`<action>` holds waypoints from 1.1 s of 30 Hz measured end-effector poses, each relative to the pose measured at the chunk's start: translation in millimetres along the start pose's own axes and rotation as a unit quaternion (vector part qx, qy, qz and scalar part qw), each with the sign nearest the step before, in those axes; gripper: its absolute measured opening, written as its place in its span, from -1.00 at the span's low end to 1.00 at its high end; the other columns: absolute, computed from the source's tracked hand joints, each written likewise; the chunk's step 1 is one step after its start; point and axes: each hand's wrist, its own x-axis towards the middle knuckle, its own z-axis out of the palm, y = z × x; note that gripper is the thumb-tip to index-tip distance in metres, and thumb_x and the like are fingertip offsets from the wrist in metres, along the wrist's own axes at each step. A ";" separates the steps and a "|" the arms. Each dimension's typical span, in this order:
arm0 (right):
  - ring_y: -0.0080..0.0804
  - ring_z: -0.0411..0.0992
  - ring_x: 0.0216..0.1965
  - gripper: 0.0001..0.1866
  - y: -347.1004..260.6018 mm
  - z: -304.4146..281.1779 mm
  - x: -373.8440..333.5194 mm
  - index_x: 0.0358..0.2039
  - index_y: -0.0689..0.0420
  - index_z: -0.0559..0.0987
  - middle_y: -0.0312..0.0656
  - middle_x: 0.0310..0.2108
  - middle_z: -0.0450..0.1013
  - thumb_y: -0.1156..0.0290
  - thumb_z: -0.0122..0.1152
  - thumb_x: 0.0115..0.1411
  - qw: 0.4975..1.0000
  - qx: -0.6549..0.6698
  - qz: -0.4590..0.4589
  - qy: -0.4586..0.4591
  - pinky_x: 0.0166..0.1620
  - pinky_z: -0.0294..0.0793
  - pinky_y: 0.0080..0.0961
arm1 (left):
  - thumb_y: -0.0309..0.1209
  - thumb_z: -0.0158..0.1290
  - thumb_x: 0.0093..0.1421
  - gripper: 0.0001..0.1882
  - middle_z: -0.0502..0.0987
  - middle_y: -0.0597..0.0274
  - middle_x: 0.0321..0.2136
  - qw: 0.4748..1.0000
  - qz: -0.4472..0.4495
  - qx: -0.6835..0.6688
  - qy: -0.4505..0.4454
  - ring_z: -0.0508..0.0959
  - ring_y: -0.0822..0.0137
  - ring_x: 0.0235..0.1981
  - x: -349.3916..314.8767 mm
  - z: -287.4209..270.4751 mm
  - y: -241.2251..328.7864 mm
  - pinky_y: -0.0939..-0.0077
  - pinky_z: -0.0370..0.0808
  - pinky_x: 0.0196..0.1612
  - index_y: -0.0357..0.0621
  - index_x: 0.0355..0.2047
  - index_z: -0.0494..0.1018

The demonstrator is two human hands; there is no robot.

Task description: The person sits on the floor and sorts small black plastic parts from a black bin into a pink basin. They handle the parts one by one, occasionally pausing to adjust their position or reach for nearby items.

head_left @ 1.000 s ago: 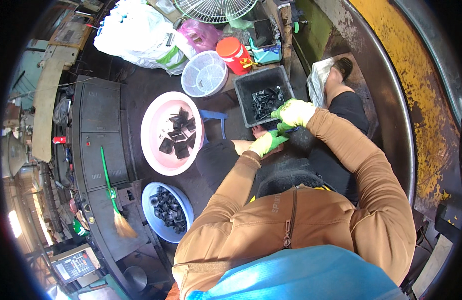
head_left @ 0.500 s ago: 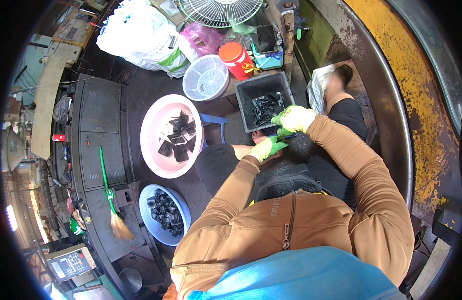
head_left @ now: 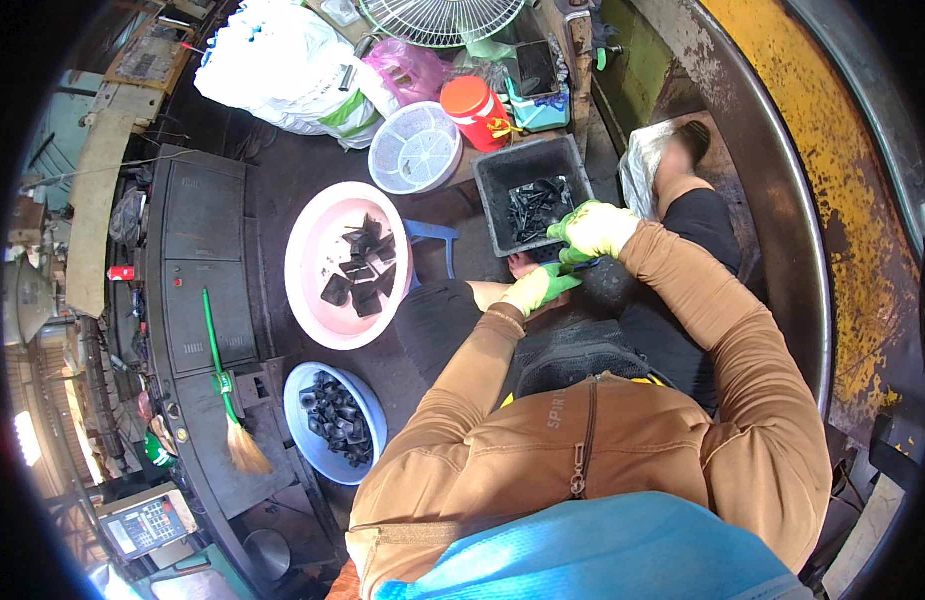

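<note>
Both my hands wear yellow-green gloves and work close together in front of my knees. My left hand [head_left: 540, 289] is closed, its fingertips pointing toward the right one. Just above it, my right hand [head_left: 595, 232] is curled closed beside the near edge of a black crate [head_left: 489, 190]. A thin blue piece [head_left: 585, 266] shows between the two hands; its kind and any small part in the fingers are hidden by the gloves. Inside the crate lie several slim black plastic pieces [head_left: 535, 212]. Below my right hand is a dark rounded surface [head_left: 610, 287].
Left of my knees stand a pink basin [head_left: 307, 315] holding black angular parts [head_left: 364, 300] and a blue basin [head_left: 374, 455] of black parts. Farther off are a white basket [head_left: 442, 180], a red jug [head_left: 469, 100], a fan [head_left: 437, 20] and white bags [head_left: 282, 70]. A metal cabinet [head_left: 204, 265] flanks the left.
My hands stay together near the crate, with small shifts of the fingers. The whole view has moved slightly; the basins and crate stand as before.
</note>
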 end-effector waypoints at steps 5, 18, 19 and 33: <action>-0.04 0.43 0.11 -0.29 -2.5 -7.9 -3.1 0.23 0.05 0.41 -0.01 0.10 0.46 0.01 0.16 0.08 0.999 0.006 0.020 -0.046 0.18 0.38 -0.24 | -0.40 0.10 0.15 -0.62 0.53 0.16 -0.05 0.998 0.027 0.057 0.004 0.56 0.13 -0.03 2.1 0.6 -7.6 0.31 0.50 0.01 0.09 0.01 0.50; -0.05 0.44 0.10 -0.32 1.2 -1.6 1.2 0.21 0.06 0.43 0.00 0.09 0.47 0.03 0.13 0.09 0.999 0.004 0.015 -0.043 0.16 0.40 -0.24 | -0.39 0.15 0.12 -0.64 0.53 0.11 -0.06 1.000 -0.013 -0.006 -0.001 0.56 0.09 -0.03 -2.3 0.7 2.3 0.28 0.52 0.01 0.08 -0.02 0.53; -0.04 0.44 0.10 -0.32 1.1 -1.5 0.6 0.21 0.05 0.43 0.00 0.10 0.46 0.03 0.14 0.09 0.999 0.004 0.012 -0.037 0.16 0.39 -0.24 | -0.39 0.15 0.12 -0.64 0.53 0.11 -0.06 0.998 -0.037 -0.059 -0.003 0.56 0.09 -0.03 -3.4 0.6 3.3 0.28 0.52 0.01 0.08 -0.03 0.54; -0.04 0.42 0.13 -0.31 -1.1 -4.2 -1.6 0.24 0.01 0.41 -0.03 0.13 0.44 0.03 0.15 0.08 0.999 0.005 0.018 -0.045 0.19 0.37 -0.23 | -0.42 0.08 0.16 -0.62 0.52 0.11 -0.04 1.000 -0.017 0.014 -0.012 0.55 0.08 -0.03 -2.8 -1.5 7.0 0.27 0.52 0.01 0.13 0.02 0.51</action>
